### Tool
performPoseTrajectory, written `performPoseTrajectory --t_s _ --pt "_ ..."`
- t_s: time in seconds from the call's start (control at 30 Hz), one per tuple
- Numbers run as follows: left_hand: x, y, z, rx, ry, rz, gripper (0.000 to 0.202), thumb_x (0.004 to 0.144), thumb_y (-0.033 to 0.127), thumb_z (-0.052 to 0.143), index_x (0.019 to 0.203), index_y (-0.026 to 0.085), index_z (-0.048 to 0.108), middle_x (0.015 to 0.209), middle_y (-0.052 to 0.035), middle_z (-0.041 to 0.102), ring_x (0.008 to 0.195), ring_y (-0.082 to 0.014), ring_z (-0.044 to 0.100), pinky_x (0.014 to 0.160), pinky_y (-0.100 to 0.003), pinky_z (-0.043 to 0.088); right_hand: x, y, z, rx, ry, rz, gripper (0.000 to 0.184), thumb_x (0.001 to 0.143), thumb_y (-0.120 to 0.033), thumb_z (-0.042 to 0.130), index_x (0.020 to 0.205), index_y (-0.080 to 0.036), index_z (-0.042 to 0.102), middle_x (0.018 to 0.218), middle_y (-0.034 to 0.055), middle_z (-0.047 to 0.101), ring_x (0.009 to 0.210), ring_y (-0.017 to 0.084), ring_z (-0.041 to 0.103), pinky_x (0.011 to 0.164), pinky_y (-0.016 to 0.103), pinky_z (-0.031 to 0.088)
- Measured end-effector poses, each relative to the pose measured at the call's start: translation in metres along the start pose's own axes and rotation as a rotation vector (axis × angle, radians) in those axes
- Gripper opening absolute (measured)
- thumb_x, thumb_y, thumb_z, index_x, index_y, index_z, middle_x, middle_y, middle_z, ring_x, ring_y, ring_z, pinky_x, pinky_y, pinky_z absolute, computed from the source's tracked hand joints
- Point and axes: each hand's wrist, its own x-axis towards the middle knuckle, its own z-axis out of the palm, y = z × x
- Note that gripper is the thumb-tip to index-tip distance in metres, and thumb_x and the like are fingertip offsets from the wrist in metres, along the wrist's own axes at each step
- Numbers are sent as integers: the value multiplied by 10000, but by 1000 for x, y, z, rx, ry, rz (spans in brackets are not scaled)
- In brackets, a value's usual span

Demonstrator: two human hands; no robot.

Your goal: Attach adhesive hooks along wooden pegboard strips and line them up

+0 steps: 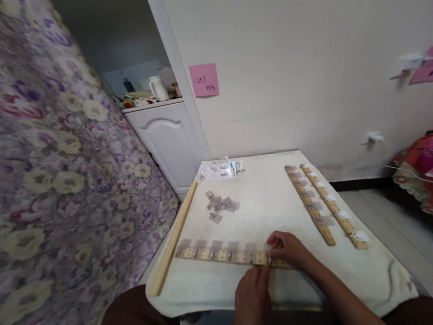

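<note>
Across the front of the table lies a pale wooden strip with drilled holes (pixel 220 255), bearing several small silvery metal pieces, each with a clear square tab. My left hand (pixel 252 295) is closed, its fingertips pressed on the strip's near edge. My right hand (pixel 289 248) pinches one small silvery piece with a clear tab (pixel 269 260) at the strip, right of the others. The fingers partly cover this piece, so its exact seating cannot be told. Farther back on the cloth is a loose pile of similar tabbed pieces (pixel 220 205).
A bare holed wooden strip (pixel 173 239) runs along the left table edge. Two loaded strips, one with clear tabs (pixel 309 205) and one with white tags (pixel 333 205), lie at right. Clear packets (pixel 218 171) sit at the back. A floral curtain (pixel 68 160) hangs left.
</note>
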Motion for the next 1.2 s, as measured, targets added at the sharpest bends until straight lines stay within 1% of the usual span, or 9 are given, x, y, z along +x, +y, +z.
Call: performPoseTrajectory --t_s 0.2,0.3,0.47,0.63,0.8,0.9,1.07,1.13,1.2 --pt "1 0 0 -1 12 10 597 786 40 433 1347 234 376 1101 -86 583 980 -216 545 830 -356 477 1 2 1 -6 -1 15 274 564 -253 742 823 -191 675 707 -6 661 644 143 570 601 238 385" --pt "1 1 -2 -4 19 3 594 784 43 437 1341 243 383 1106 -84 583 986 -211 546 834 -348 479 0 2 1 -3 -5 0 293 574 -263 737 853 -189 684 715 -6 656 647 143 566 596 239 380" --pt "0 1 -1 4 41 20 609 771 32 422 1345 229 375 1114 -90 580 995 -223 542 838 -367 479 2 6 0 66 -43 -36 338 590 -282 737 912 -191 692 714 -12 655 635 134 555 607 236 390" --pt "0 0 3 -12 68 12 622 751 25 420 1338 229 386 1123 -95 575 976 -221 549 822 -359 482 3 10 1 102 -31 -77 276 630 -297 707 878 -177 698 710 4 651 663 149 561 609 238 400" --pt "-1 -2 2 -39 76 36 610 755 36 403 1336 223 393 1100 -99 578 994 -226 537 842 -371 476 1 10 1 114 -4 -102 227 713 -318 613 876 -174 681 681 1 635 637 145 546 591 240 393" --pt "-2 -3 1 -68 99 35 632 744 25 394 1340 235 393 1085 -87 583 983 -214 542 846 -359 476 1 9 0 96 11 -107 225 736 -326 579 868 -170 674 681 7 639 635 148 551 588 243 396" --pt "-5 -8 5 -120 169 76 580 781 51 377 1336 218 402 1097 -99 587 990 -218 554 844 -368 491 -2 1 -4 78 46 -101 229 740 -319 554 859 -161 670 735 32 663 696 175 585 644 268 431" --pt "-8 -10 5 -143 211 111 538 793 62 375 1310 199 426 1112 -110 586 1003 -225 556 851 -376 493 -5 -1 -7 91 75 -107 224 740 -310 542 856 -161 663 738 36 662 704 182 589 655 275 441" --pt "-10 -12 2 -182 247 142 467 808 75 375 1249 192 472 1098 -111 591 995 -219 564 844 -361 499 -8 -2 -11 96 109 -117 220 744 -306 530 853 -164 658 743 38 661 706 186 591 664 281 446"
